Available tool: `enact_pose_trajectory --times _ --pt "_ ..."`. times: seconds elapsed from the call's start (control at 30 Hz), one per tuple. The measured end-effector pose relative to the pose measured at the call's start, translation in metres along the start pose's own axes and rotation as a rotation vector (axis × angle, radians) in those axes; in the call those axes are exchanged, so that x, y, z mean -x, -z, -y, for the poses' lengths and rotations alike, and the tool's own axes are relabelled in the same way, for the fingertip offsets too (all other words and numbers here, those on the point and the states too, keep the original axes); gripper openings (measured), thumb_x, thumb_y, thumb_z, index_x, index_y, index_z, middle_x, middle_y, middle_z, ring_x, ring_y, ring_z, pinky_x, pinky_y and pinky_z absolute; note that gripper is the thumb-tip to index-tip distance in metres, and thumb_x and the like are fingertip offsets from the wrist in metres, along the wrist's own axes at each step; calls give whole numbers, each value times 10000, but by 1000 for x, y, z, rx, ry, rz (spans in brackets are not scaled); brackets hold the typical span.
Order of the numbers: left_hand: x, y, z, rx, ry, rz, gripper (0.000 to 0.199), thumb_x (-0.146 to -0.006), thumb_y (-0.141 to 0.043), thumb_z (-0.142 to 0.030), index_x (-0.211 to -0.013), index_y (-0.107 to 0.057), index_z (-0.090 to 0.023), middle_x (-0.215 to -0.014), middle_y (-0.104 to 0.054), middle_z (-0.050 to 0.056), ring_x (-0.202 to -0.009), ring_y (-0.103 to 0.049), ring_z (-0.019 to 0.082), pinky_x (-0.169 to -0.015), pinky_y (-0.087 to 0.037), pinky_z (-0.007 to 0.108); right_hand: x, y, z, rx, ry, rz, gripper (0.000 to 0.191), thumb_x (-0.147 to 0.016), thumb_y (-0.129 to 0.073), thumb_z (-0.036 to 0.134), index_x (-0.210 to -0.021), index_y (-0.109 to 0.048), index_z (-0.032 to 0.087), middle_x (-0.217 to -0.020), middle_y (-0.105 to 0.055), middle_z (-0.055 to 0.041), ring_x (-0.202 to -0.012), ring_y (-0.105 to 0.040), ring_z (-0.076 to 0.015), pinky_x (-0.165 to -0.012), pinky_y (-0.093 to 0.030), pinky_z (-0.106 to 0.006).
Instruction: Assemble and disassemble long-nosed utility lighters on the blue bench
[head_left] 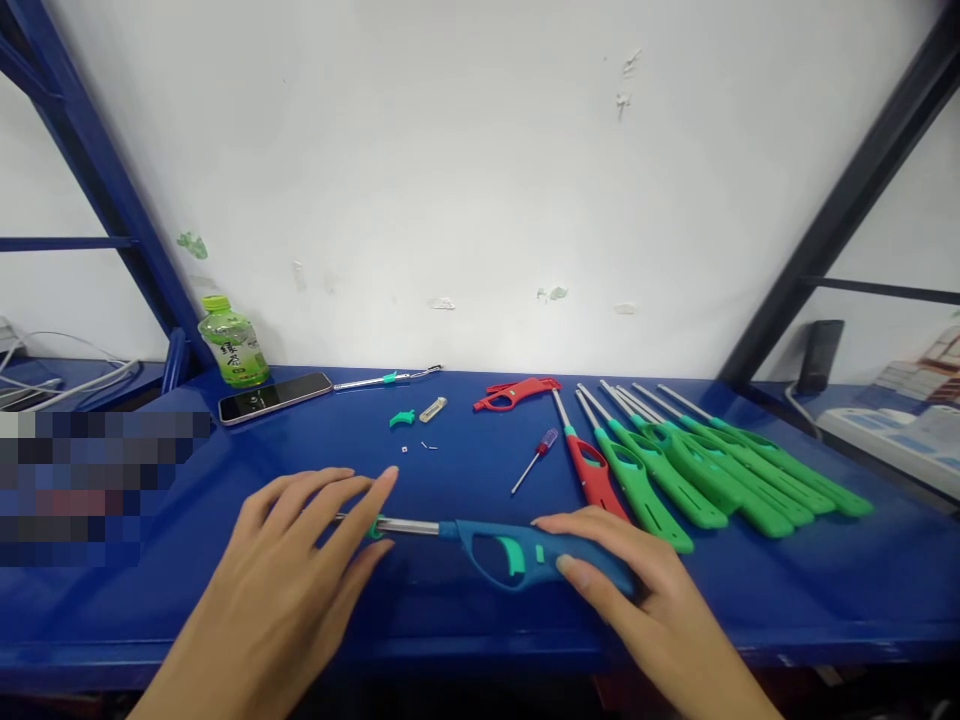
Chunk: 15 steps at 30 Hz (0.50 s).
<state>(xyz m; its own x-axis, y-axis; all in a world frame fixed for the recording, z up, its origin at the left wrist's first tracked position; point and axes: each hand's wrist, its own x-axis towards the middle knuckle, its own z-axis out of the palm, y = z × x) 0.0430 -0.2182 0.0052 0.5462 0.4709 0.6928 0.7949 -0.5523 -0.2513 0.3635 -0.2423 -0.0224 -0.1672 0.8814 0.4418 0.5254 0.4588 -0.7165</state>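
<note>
A blue utility lighter (487, 550) with a green trigger and a metal tube lies sideways near the table's front edge. My right hand (637, 570) is closed around its handle, thumb on the side. Around the tube's far left end is my left hand (300, 550), thumb and forefinger apart; a green piece (375, 526) shows between them on the tube. The tube's tip is partly hidden by my fingers. Behind lie a loose green trigger (403, 418), a small clear fuel tank (433, 410) and a few tiny parts (427, 446).
Several green lighters (697, 470) and a red lighter (589, 465) lie at the right. A screwdriver (536, 459), red lighter shell halves (517, 393), a metal rod assembly (386, 379), a phone (276, 397) and a bottle (232, 345) lie or stand along the back, before the wall.
</note>
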Motion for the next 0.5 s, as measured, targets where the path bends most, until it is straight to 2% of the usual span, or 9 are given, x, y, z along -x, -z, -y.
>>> enact_pose_trajectory --times 0.07,0.17,0.33,0.5 --pt "2 0 4 50 -27 -5 286 -1105 -477 -134 -1315 -671 -141 -1079 -756 87 -1047 -647 285 -954 -442 450 -1 1 0 -7 13 -13 179 -1048 -689 413 -1187 -803 404 -1157 -831 44 -1086 -786 -167 -940 -587 -193" --pt "3 -3 -4 110 -71 -8 310 -1142 -408 -127 -1282 -681 -168 -1026 -767 42 -1010 -652 240 -954 -444 405 -1 1 3 -28 62 -15 169 -1027 -725 377 -1171 -809 400 -1119 -832 47 -1037 -794 -159 -909 -594 -178" --pt "0 -2 -25 99 -142 56 320 -1176 -408 -197 -1364 -663 -151 -1025 -778 35 -994 -673 226 -921 -447 381 0 0 6 -70 152 64 254 -1007 -753 279 -1237 -796 379 -1108 -810 13 -980 -791 -165 -887 -611 -193" --pt "-1 4 -28 118 -135 45 268 -1167 -444 -200 -1267 -682 -128 -1005 -772 41 -933 -671 230 -889 -436 390 2 0 5 -58 164 36 313 -995 -773 279 -1284 -776 398 -1140 -801 10 -1013 -786 -177 -883 -615 -193"
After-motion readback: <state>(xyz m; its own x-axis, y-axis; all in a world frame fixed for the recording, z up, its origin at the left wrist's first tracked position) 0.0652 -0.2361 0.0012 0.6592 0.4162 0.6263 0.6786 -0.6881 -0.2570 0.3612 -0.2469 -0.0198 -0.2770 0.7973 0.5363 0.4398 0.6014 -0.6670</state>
